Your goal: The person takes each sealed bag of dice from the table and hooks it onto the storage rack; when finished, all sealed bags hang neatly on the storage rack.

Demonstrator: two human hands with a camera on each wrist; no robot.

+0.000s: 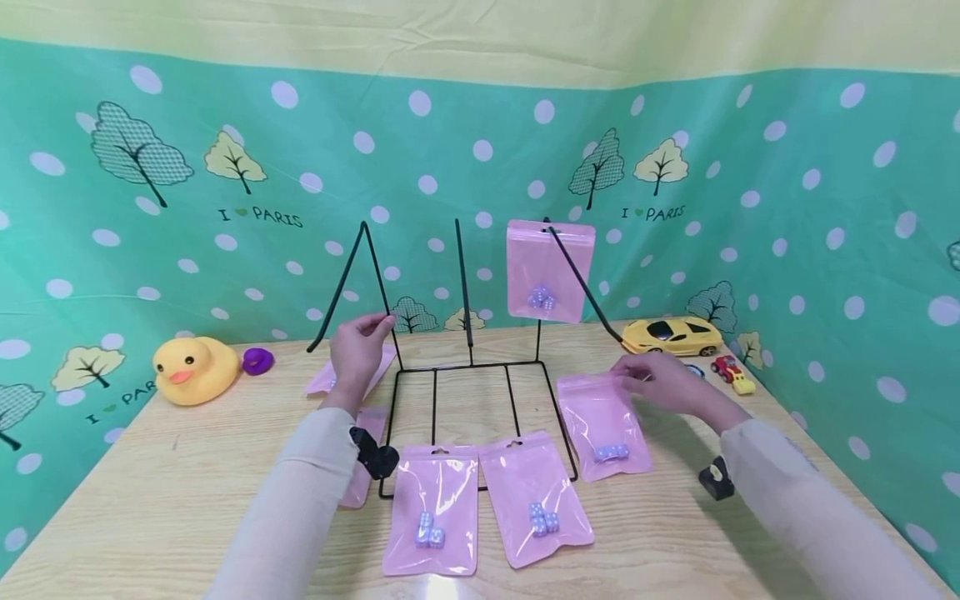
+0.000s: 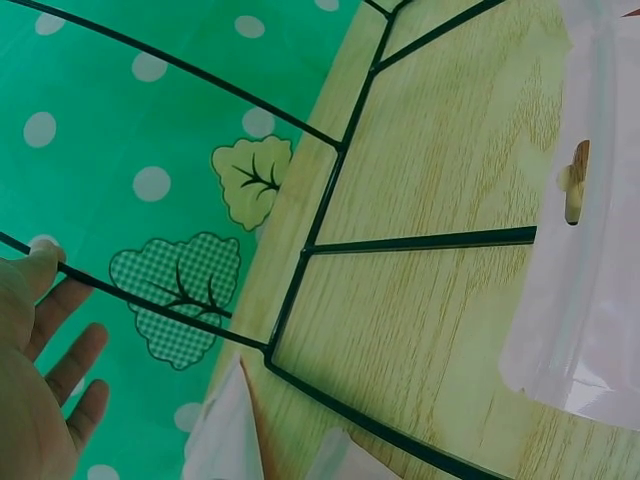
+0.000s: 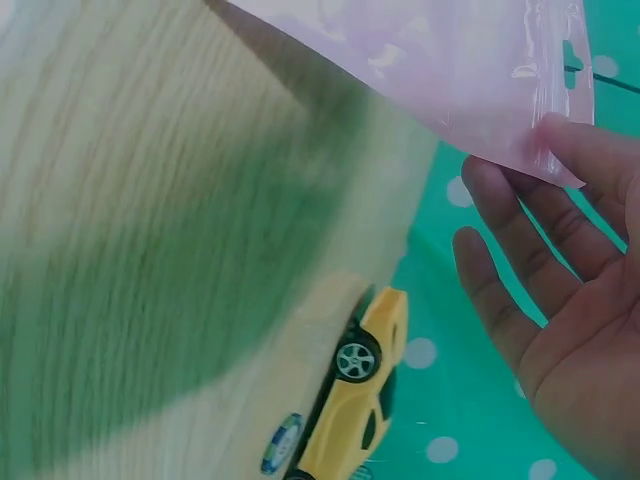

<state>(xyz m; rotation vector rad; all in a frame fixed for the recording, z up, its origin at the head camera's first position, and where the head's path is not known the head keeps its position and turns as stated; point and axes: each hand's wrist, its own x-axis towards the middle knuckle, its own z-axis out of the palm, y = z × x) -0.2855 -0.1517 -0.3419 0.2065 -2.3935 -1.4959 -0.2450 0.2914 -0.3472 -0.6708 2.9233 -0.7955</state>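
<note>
— Grip-wise, the right hand (image 1: 663, 382) has the top edge of a pink pouch (image 1: 603, 425) pinched between thumb and fingertips (image 3: 560, 135), the other fingers loose and spread. That pouch lies flat on the bench (image 1: 187, 467), just right of the black wire rack (image 1: 465, 367), with little dice inside near its bottom.

— And the left hand (image 1: 358, 350)?

— Its fingers are curled round the left slanted arm of the rack, near the arm's lower end. It looks like a steadying hold.

— How would you do this bit well?

— I'd keep the pinch right at the hang hole so the pouch hangs straight and the dice settle low. The left should hold the frame firm, since thin wire tips easily.

— Anything else around?

— One pouch already hangs (image 1: 550, 271) on the far right arm. Two more pouches (image 1: 480, 508) lie on the near side, others under the left forearm. A rubber duck (image 1: 193, 368) sits far left, a yellow toy car (image 1: 672, 335) far right against the dotted green cloth.
</note>
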